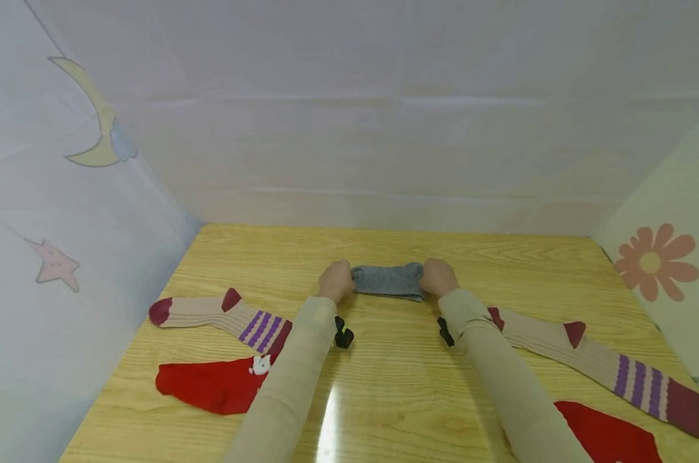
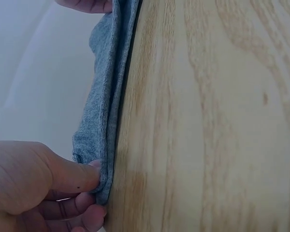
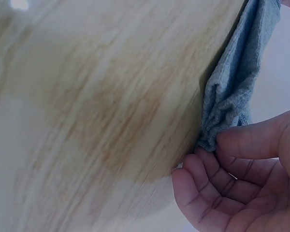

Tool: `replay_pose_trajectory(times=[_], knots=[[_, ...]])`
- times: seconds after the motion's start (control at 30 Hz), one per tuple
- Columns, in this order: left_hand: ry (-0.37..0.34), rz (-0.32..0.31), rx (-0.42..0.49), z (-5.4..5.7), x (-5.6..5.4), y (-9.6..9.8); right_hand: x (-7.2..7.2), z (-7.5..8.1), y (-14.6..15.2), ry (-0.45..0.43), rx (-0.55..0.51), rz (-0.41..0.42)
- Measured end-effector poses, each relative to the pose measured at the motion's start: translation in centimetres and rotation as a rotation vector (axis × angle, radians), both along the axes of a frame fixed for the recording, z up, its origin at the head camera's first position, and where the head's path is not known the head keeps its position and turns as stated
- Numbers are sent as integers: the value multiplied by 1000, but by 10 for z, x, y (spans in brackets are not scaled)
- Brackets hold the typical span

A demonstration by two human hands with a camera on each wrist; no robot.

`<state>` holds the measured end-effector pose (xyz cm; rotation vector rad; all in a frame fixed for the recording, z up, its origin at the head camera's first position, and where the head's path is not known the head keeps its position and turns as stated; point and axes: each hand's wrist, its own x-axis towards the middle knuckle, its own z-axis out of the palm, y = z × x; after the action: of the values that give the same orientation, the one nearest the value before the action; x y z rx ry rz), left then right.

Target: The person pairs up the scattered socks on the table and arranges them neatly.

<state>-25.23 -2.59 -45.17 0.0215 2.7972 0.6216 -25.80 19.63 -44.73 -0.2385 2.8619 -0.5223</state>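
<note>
A grey sock (image 1: 388, 281) lies stretched sideways near the back of the wooden table, doubled over in layers. My left hand (image 1: 336, 281) pinches its left end; in the left wrist view the thumb (image 2: 79, 178) presses on the cloth with fingers curled beneath. My right hand (image 1: 438, 277) grips the other end. In the right wrist view the sock (image 3: 237, 77) bunches into wrinkles where thumb and fingers pinch it.
On the left lie a beige sock (image 1: 195, 310) with purple stripes and a red sock (image 1: 210, 384) with a white figure. A matching striped sock (image 1: 600, 363) and a red one (image 1: 612, 434) lie right. Patterned sheets (image 1: 349, 128) stand behind the table (image 1: 384, 386).
</note>
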Motion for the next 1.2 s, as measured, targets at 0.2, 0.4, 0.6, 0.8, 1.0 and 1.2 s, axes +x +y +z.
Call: replay_pose_trajectory(times=[0.2, 0.4, 0.6, 0.8, 1.0, 1.2], knots=[[2, 8, 0, 2, -2, 0, -2, 2, 0, -3, 1, -1], [7, 0, 19, 1, -5, 2, -5, 4, 1, 1, -14, -18], [21, 10, 18, -1, -8, 3, -8, 1, 1, 4, -6, -31], [23, 22, 33, -3, -11, 3, -9, -2, 0, 26, 2, -38], [24, 39, 35, -2, -13, 4, -11, -1, 1, 3, -18, -58], [43, 48, -4, -3, -16, 5, -14, 0, 0, -3, -41, -69]])
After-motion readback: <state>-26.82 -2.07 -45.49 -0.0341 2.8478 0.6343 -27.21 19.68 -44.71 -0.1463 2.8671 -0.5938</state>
